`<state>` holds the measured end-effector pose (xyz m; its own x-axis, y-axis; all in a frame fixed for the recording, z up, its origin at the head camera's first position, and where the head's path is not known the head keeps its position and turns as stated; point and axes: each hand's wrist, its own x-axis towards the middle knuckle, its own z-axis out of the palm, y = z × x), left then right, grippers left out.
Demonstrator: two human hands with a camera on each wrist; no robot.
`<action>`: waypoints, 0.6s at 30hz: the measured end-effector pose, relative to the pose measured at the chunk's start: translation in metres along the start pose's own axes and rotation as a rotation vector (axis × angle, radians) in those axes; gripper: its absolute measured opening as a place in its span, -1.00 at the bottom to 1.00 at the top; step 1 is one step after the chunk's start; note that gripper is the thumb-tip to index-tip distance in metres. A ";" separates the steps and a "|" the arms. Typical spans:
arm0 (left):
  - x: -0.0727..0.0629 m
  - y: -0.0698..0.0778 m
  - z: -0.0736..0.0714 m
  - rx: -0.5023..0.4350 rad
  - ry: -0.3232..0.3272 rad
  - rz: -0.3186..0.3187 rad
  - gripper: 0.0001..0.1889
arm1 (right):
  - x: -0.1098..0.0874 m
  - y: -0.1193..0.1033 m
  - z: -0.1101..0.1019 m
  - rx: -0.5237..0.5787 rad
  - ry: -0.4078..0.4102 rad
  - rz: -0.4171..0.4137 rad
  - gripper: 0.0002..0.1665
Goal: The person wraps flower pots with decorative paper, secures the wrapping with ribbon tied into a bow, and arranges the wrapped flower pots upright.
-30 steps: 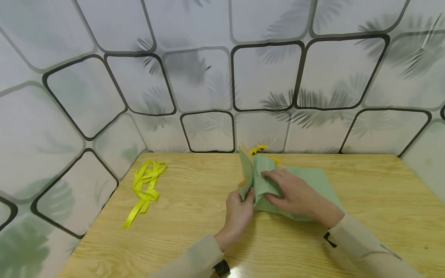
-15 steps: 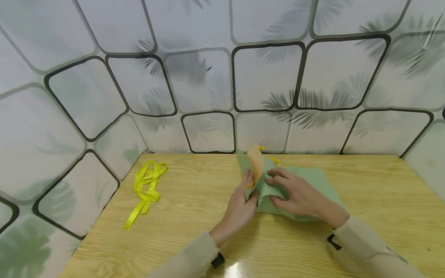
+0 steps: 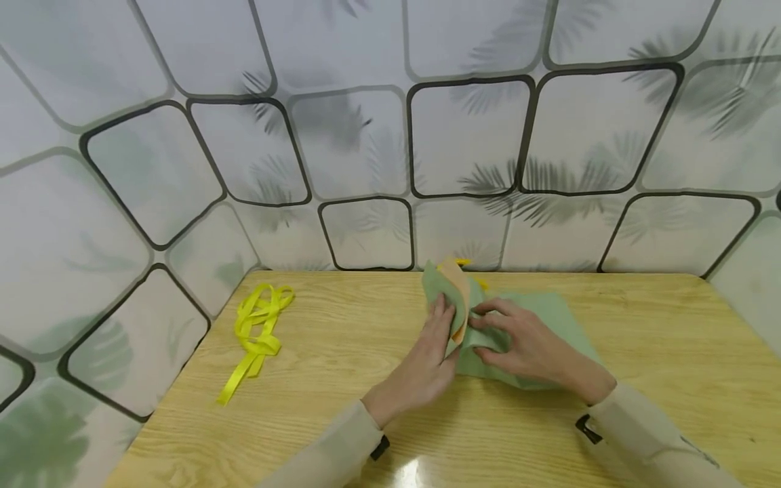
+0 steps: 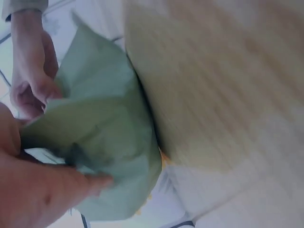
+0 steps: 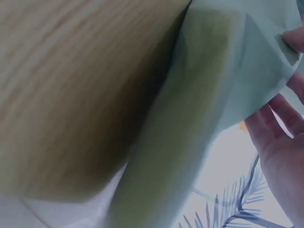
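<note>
A sheet of pale green wrapping paper (image 3: 558,318) with a peach-orange layer (image 3: 459,285) lies on the table, partly folded upward. Small yellow flower heads (image 3: 465,261) peek out behind its top. My left hand (image 3: 415,379) holds the raised left flap, fingers fairly straight on its outer side; in the right wrist view this hand (image 5: 285,166) has its thumb on the opposite face. My right hand (image 3: 531,346) grips the paper's middle with bent fingers, its thumb lower. Paper (image 4: 114,128) fills much of the left wrist view. Flower stems are hidden.
A loose, looped yellow ribbon (image 3: 259,325) lies at the table's left. The wooden tabletop (image 3: 323,352) ends against a patterned wall (image 3: 366,149) at the back and left. Dark straps (image 3: 588,430) hang at both sleeves.
My left hand has shifted from the flap's lower edge up along its outside, fingers straighter, tipping the flap rightward over the flowers. The peach layer shows more. My right hand has barely moved.
</note>
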<state>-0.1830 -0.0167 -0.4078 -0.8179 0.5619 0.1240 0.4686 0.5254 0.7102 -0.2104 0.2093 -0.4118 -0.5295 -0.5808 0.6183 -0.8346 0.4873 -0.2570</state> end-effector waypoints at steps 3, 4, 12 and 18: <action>0.000 -0.002 -0.004 0.028 -0.057 0.040 -0.31 | 0.001 0.000 0.001 -0.059 -0.004 0.016 -0.61; 0.000 -0.002 -0.005 0.041 -0.071 0.051 -0.31 | 0.001 -0.001 0.000 -0.077 -0.006 0.022 -0.60; 0.004 -0.004 -0.007 0.155 -0.100 0.072 -0.28 | 0.000 -0.002 -0.002 -0.099 0.009 0.024 -0.40; 0.010 -0.001 -0.005 0.244 -0.137 0.071 -0.16 | 0.000 -0.003 -0.002 0.000 0.009 0.116 -0.26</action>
<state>-0.1932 -0.0149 -0.4040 -0.7355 0.6748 0.0611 0.6029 0.6106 0.5134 -0.2072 0.2092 -0.4094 -0.6210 -0.5150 0.5908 -0.7678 0.5511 -0.3267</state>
